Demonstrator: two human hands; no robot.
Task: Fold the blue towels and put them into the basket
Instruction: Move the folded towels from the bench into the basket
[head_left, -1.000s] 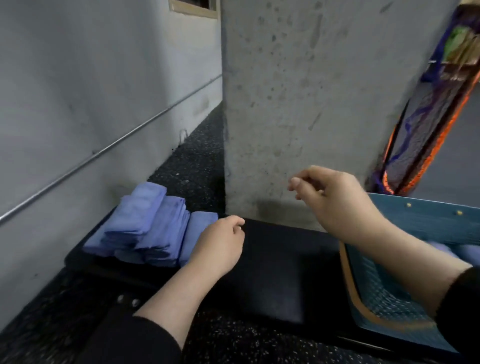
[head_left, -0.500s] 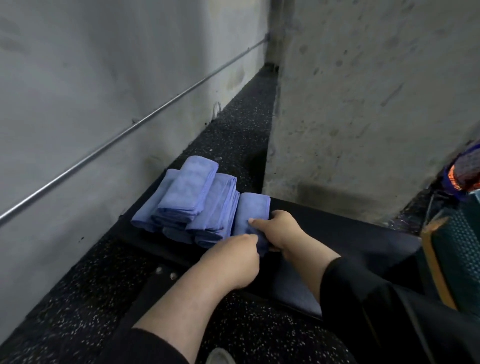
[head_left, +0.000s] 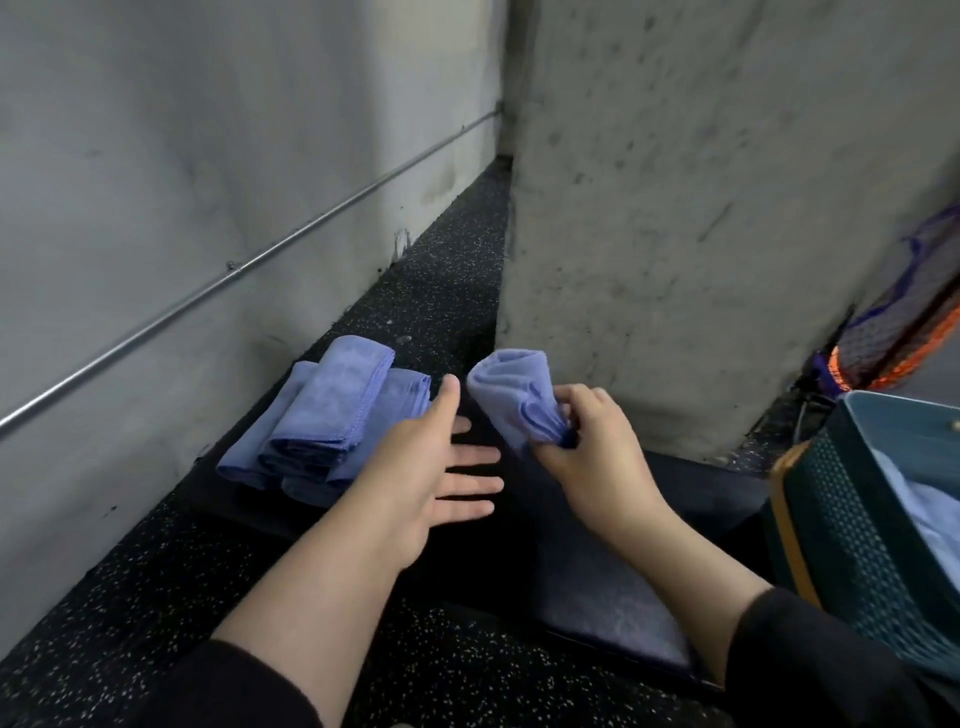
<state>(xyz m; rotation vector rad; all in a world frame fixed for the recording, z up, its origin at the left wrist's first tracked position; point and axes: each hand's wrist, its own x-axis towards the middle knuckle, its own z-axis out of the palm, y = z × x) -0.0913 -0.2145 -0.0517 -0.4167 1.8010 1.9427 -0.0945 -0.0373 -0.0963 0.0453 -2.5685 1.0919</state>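
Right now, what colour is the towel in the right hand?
Light blue with a violet tint; the towel, pinched by the right hand, shows in the head view.

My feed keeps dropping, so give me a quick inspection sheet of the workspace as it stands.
Surface: black bench pad on speckled floor.
Job's things: pile of blue towels on the pad; one towel lifted clear; basket at right, pale cloth inside.
Clutter: nothing seen.
Hands: left hand open, empty; right hand pinches the lifted towel.
Cables: nothing seen.
Surroundings: concrete pillar, wall with metal rail, netted bundle.
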